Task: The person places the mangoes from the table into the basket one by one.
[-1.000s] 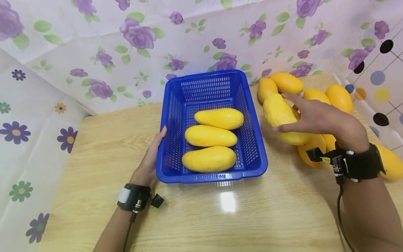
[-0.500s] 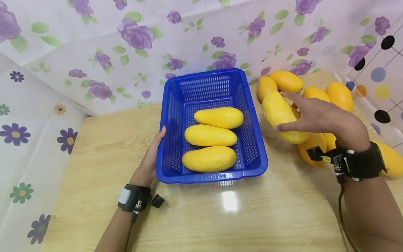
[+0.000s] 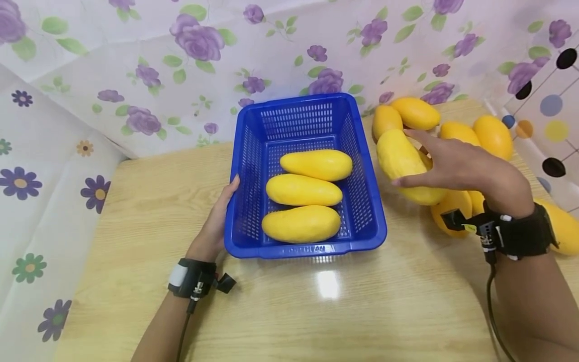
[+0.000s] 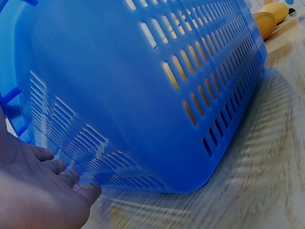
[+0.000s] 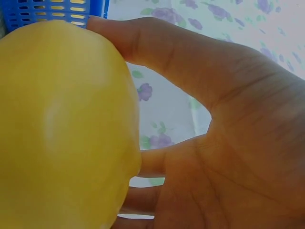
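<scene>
A blue plastic basket [image 3: 305,250] stands on the table with three long yellow mangoes [image 3: 301,223] lying crosswise in it. My left hand [image 3: 214,223] holds the basket's left side, a digit at the rim; the left wrist view has the fingers [image 4: 71,177] against the outer wall. Right of the basket, my right hand [image 3: 461,163] grips another yellow mango [image 3: 398,153], thumb on the near side and fingers round the far side. The right wrist view shows that mango [image 5: 66,124] up close; the far fingertips are hidden behind it.
Several orange-yellow mangoes lie behind and under my right hand, including one at the back [image 3: 415,113] and one at the far right [image 3: 563,231]. A flowered sheet [image 3: 149,120] covers the back wall. Wood-look table [image 3: 149,211] extends left and in front of the basket.
The view has shifted slightly. Both hands, the basket and the mangoes keep nearly the same places, and the right hand still holds its mango.
</scene>
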A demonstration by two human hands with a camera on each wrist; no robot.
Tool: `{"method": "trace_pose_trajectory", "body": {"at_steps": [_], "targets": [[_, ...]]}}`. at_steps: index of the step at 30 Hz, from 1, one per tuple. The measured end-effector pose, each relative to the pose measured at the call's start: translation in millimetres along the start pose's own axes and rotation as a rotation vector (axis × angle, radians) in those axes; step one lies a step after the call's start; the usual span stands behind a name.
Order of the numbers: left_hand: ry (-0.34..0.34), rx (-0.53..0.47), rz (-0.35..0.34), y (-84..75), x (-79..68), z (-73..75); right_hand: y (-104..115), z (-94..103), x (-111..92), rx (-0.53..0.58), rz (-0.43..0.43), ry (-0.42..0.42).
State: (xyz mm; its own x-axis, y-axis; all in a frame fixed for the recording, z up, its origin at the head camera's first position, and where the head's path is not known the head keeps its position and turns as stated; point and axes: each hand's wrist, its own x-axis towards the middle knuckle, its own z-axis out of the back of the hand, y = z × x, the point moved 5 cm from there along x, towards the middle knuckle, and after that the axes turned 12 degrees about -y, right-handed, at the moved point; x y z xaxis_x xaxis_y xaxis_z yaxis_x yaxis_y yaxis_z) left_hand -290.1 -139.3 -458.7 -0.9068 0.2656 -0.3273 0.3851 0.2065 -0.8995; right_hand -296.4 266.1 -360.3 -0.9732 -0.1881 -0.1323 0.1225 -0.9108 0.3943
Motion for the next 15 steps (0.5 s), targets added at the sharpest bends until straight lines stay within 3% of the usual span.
{"method": "trace_pose_trajectory", "body": {"at_steps": [15], "targets": [[-0.006,0.002,0.014,-4.4,1.8,-2.0,2.1,2.8,-3.1,0.000,0.017,-0.029]]}}
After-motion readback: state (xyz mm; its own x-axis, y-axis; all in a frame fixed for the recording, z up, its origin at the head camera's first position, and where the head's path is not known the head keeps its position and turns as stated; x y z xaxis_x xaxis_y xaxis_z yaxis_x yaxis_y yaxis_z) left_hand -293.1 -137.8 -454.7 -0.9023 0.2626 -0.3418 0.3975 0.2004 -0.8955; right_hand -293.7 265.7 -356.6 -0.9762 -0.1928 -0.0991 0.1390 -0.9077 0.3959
